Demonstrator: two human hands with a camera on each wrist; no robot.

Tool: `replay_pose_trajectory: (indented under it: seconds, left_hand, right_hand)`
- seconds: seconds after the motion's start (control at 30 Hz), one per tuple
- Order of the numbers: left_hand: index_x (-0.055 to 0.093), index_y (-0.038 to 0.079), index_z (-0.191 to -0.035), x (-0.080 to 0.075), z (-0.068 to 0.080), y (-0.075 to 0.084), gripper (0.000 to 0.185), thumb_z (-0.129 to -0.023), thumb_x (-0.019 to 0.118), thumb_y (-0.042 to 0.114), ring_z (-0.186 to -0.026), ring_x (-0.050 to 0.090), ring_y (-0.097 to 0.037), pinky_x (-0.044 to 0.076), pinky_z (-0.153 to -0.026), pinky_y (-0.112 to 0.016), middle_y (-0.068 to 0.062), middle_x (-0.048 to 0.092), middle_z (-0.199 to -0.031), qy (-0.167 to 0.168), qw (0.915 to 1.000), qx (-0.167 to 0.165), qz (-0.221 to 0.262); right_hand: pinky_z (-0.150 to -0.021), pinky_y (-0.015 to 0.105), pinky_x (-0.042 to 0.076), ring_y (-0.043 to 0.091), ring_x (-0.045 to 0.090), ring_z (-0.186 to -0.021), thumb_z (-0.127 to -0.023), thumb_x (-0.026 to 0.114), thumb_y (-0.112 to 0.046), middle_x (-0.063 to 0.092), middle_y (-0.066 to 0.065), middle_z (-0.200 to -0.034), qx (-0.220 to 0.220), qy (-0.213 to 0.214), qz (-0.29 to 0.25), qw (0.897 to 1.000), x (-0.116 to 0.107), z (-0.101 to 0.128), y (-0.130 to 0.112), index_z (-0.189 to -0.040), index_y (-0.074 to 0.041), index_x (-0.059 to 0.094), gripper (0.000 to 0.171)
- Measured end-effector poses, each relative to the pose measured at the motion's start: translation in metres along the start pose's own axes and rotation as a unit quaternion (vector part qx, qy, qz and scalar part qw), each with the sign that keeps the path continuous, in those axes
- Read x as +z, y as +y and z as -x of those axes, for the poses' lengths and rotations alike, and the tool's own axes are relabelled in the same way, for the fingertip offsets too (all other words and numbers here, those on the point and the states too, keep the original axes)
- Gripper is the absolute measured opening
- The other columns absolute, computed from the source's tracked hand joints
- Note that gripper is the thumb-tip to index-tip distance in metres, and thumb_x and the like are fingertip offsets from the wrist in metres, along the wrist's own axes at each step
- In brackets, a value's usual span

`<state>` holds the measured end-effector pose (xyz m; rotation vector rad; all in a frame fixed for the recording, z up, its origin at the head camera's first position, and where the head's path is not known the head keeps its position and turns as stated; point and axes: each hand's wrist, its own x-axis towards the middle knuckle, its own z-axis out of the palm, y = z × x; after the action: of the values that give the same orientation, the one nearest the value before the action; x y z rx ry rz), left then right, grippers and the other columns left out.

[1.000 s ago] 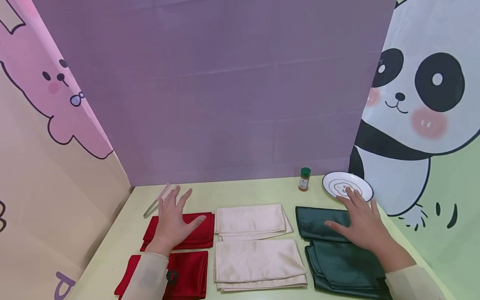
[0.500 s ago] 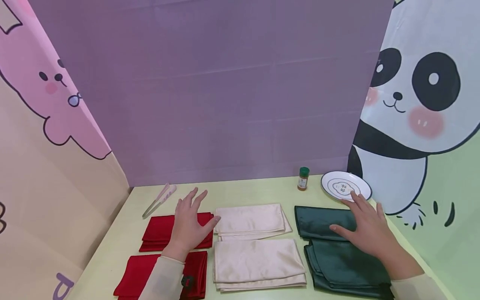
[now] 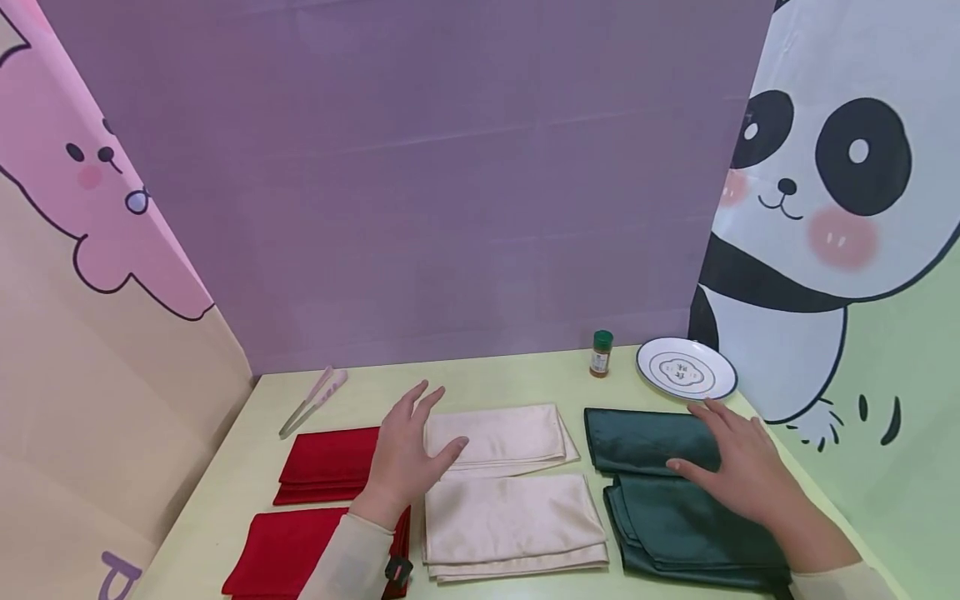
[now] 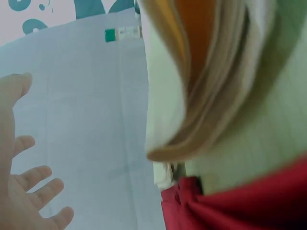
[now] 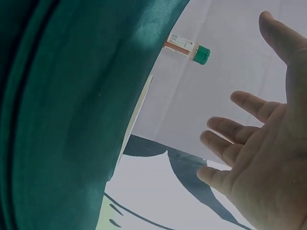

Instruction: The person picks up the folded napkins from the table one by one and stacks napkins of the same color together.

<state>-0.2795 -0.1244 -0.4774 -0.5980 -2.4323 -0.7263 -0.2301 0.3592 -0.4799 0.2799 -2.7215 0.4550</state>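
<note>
The left hand (image 4: 14, 201) lies at 8 o'clock, thumb uppermost, fingers spread and apart from both cloths, before a grey-blue backdrop (image 4: 91, 110). At 11 o'clock, a black-and-white wall print (image 4: 33, 24); just short of 12, a small bottle (image 4: 127, 33) appears sideways, its green cap (image 4: 110, 35) toward 9. At 1 o'clock, a folded cream cloth (image 4: 230, 76), blurred, orange-tinted inside; at 3, pale tabletop (image 4: 280, 115); at 5, a red cloth (image 4: 268, 203).

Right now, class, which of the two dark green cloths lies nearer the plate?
The far green cloth: it lies between the plate and the near green cloth.
</note>
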Motion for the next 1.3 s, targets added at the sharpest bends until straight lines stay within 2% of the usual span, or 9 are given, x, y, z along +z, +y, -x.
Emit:
replay_pose_trajectory:
  seconds: [0.1, 0.23, 0.63, 0.9, 1.13, 1.3]
  left_hand:
    - [0.053, 0.017, -0.154, 0.006, -0.002, 0.005, 0.077, -0.088, 0.081, 0.047, -0.140, 0.048, -0.035, 0.042, -0.111, -0.058, -0.011, 0.044, -0.160, -0.015, 0.9998, 0.010, 0.003]
    - [0.053, 0.019, -0.153, 0.012, -0.003, 0.014, 0.075, -0.090, 0.080, 0.047, -0.140, 0.049, -0.035, 0.043, -0.111, -0.059, -0.010, 0.043, -0.161, -0.027, 0.9993, 0.020, 0.016]
    - [0.056, 0.020, -0.151, 0.029, -0.008, 0.036, 0.067, -0.092, 0.079, 0.042, -0.138, 0.051, -0.027, 0.047, -0.106, -0.057, -0.008, 0.049, -0.156, -0.049, 0.9979, 0.038, 0.021]
    - [0.056, 0.017, -0.150, 0.041, -0.010, 0.054, 0.065, -0.094, 0.078, 0.042, -0.136, 0.054, -0.027, 0.048, -0.107, -0.053, -0.007, 0.050, -0.155, -0.077, 0.9957, 0.042, 0.030]
    - [0.056, 0.018, -0.151, 0.053, -0.012, 0.067, 0.063, -0.096, 0.075, 0.044, -0.136, 0.054, -0.025, 0.047, -0.109, -0.050, -0.007, 0.051, -0.154, -0.099, 0.9936, 0.042, 0.035]
    - [0.056, 0.018, -0.151, 0.064, -0.013, 0.074, 0.062, -0.097, 0.073, 0.044, -0.134, 0.056, -0.025, 0.048, -0.109, -0.048, -0.006, 0.053, -0.151, -0.103, 0.9928, 0.039, 0.046]
  right_hand:
    - [-0.103, 0.079, 0.032, 0.057, 0.046, -0.128, -0.082, 0.085, -0.056, 0.046, 0.034, -0.145, 0.001, -0.007, -0.006, 1.000, -0.002, 0.004, 0.002, -0.146, 0.003, 0.049, 0.095]
    - [-0.096, 0.075, 0.042, 0.056, 0.050, -0.124, -0.084, 0.084, -0.056, 0.049, 0.033, -0.143, 0.014, -0.032, -0.023, 0.999, -0.007, 0.010, 0.006, -0.147, 0.004, 0.048, 0.094]
    - [-0.099, 0.077, 0.040, 0.057, 0.044, -0.128, -0.087, 0.077, -0.065, 0.044, 0.037, -0.145, 0.063, -0.081, -0.048, 0.994, -0.013, 0.020, 0.023, -0.151, 0.005, 0.042, 0.101]
    - [-0.099, 0.079, 0.038, 0.060, 0.041, -0.129, -0.087, 0.076, -0.066, 0.041, 0.040, -0.146, 0.095, -0.108, -0.059, 0.988, -0.024, 0.025, 0.036, -0.150, 0.007, 0.042, 0.102]
    - [-0.098, 0.081, 0.036, 0.063, 0.037, -0.130, -0.088, 0.073, -0.067, 0.038, 0.042, -0.146, 0.124, -0.117, -0.056, 0.984, -0.029, 0.028, 0.048, -0.149, 0.008, 0.042, 0.101]
    - [-0.098, 0.080, 0.038, 0.062, 0.039, -0.129, -0.091, 0.074, -0.061, 0.041, 0.043, -0.144, 0.120, -0.117, -0.066, 0.984, -0.028, 0.031, 0.056, -0.147, 0.011, 0.045, 0.095]
